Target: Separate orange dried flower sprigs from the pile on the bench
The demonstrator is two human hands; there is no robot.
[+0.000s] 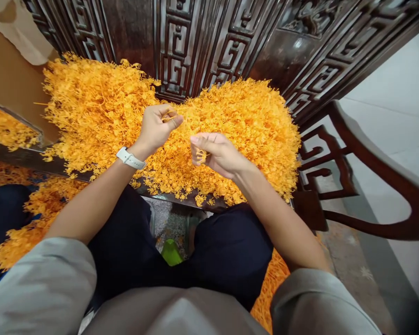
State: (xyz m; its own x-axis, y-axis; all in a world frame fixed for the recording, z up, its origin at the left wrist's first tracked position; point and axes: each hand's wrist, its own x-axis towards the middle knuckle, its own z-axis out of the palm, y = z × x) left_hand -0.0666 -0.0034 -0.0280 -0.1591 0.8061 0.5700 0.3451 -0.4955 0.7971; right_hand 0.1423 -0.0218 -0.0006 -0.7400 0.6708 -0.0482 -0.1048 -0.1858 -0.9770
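Observation:
A big heap of small orange plastic pieces (101, 107) covers the surface in front of me. My left hand (157, 128), with a white watch on the wrist, is closed in a pinch on a thin orange piece (167, 117) above the heap. My right hand (216, 153) is curled around a small cluster of orange pieces (201, 156) a little lower and to the right. The two hands are a short gap apart.
A dark carved wooden panel (195, 46) rises behind the heap. A dark wooden chair (352, 163) stands at the right. More orange pieces (28, 218) lie at the left and by my knees. A green object (171, 253) sits on the floor between my legs.

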